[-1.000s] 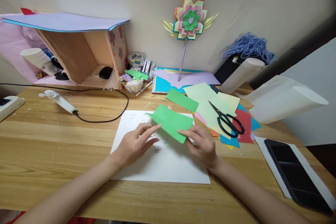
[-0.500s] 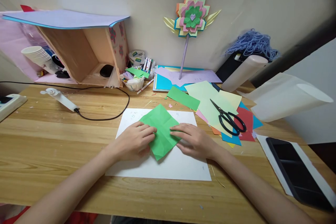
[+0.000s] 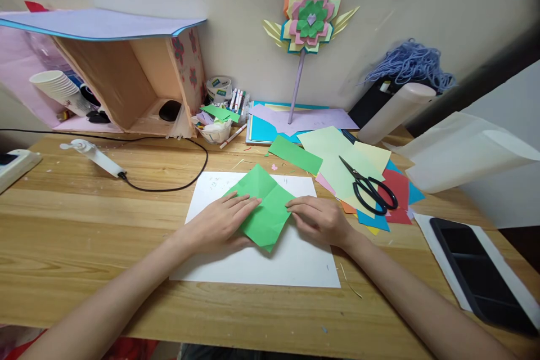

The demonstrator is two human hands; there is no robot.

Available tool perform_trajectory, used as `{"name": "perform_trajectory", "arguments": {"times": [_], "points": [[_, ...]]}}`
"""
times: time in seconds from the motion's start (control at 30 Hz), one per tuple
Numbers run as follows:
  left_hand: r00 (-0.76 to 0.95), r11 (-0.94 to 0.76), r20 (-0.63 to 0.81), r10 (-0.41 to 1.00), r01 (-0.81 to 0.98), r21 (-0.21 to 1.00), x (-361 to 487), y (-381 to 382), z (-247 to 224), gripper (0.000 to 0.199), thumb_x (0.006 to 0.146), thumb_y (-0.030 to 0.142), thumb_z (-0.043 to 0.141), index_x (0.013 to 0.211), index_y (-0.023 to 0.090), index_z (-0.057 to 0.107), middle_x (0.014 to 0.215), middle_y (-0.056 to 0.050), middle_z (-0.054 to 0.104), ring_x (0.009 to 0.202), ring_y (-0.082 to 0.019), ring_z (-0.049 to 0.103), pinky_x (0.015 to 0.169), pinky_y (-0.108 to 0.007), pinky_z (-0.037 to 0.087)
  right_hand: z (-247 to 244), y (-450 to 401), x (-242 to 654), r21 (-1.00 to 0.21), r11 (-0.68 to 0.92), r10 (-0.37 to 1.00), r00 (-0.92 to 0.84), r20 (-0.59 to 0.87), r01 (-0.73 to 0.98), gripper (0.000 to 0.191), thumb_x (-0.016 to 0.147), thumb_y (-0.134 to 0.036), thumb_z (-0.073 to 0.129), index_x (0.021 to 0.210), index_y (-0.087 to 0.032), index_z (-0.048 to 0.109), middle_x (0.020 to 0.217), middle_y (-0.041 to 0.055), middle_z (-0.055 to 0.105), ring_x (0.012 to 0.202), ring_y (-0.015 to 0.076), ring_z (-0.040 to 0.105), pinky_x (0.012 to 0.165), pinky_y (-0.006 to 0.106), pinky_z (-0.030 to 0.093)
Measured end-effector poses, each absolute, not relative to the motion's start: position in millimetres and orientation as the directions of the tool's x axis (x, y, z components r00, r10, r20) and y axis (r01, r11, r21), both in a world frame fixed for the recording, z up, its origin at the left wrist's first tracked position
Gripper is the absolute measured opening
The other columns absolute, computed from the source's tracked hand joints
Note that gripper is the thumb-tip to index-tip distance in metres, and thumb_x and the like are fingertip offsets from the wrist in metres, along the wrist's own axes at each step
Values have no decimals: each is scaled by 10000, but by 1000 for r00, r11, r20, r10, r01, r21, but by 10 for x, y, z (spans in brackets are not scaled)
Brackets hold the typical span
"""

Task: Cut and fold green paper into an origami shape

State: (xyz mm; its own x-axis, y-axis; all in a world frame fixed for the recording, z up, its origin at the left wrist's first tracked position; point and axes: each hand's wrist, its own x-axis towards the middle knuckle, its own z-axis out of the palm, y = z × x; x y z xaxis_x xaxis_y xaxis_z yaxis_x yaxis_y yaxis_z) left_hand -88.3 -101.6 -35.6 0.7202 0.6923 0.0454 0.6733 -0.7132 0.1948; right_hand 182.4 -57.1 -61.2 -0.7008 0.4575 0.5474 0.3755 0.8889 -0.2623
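A green square of paper [image 3: 270,216] with crease lines lies cornerwise over a white sheet [image 3: 291,267]. My left hand [image 3: 225,218] rests flat on its left side, fingers stretched out and pressing on it. At the right corner, my right hand [image 3: 318,218] pinches the green paper between thumb and fingers. Beyond the hands lies a green paper strip [image 3: 295,154]. Black-handled scissors [image 3: 368,185] rest on a pile of coloured paper [image 3: 333,154] to the right.
A paper flower [image 3: 311,18] on a purple stem stands at the back. Left of it are a cardboard box [image 3: 126,84], a tub of scraps [image 3: 216,134] and a white glue gun [image 3: 99,158] with a black cord. A phone [image 3: 481,275] lies at the right edge.
The green paper has turned slightly, its near corner shifting right. My left hand has flattened and reached further over it. My right hand's fingers have closed on the right corner.
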Motion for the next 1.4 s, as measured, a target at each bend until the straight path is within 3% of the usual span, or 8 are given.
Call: {"name": "perform_trajectory", "arguments": {"times": [0.2,0.3,0.43,0.53,0.67,1.03,1.17,1.4], "points": [[741,-716,-74,667,665,210,-892,-1012,-393,459,866,183,411,1323,149,382,1424,-120,329,1317,-234,299,1066,-410,269,-605,-567,1824,-312,881,465,-767,442,354,168,789,-134,509,905,-196,615,999,66,679,895,184,634,698,303,522],[709,-666,-53,703,683,301,-949,-996,-343,383,892,202,370,1263,212,467,1385,-71,417,1246,-202,423,1010,-358,352,-619,-550,1803,-448,820,534,-760,370,357,162,825,-150,494,934,-205,602,1019,74,660,957,199,599,783,344,497],[543,-509,54,838,741,438,-992,-941,-344,269,902,302,374,948,212,623,1106,-52,633,975,-188,589,807,-305,454,-624,-537,1739,-633,636,729,-615,302,442,109,871,-216,481,811,-208,571,887,56,640,855,188,580,746,337,467],[322,-327,107,941,777,537,-961,-902,-415,243,884,339,405,776,191,565,853,-34,615,782,-163,566,676,-275,432,-621,-545,1666,-684,514,831,-499,246,518,185,876,-253,475,700,-201,501,836,45,586,799,177,541,698,318,443],[140,-191,136,981,829,525,-872,-890,-501,207,869,344,419,756,190,499,799,-20,557,711,-156,519,614,-267,380,-640,-564,1601,-618,443,893,-379,242,649,209,846,-271,512,669,-203,424,814,39,517,796,186,486,678,311,415],[-14,-4,60,998,956,292,-748,-757,-505,306,905,411,328,779,200,510,680,-23,620,636,-190,573,522,-269,254,-753,-533,1553,-381,463,884,-384,269,800,224,897,-279,405,686,-212,366,697,28,496,648,179,443,565,290,331],[-25,-2,71,997,933,360,-816,-705,-475,397,894,486,299,732,199,520,675,-17,621,649,-184,570,533,-269,269,-759,-526,1540,-352,453,887,-374,271,819,218,897,-270,406,690,-212,367,693,33,508,646,187,451,570,296,328],[27,-49,58,998,899,435,-948,-783,-474,353,826,519,445,932,194,534,693,-2,590,655,-171,553,552,-257,333,-754,-531,1542,-358,434,898,-364,249,826,205,886,-248,419,692,-211,361,705,29,516,659,185,456,583,298,337]]}}
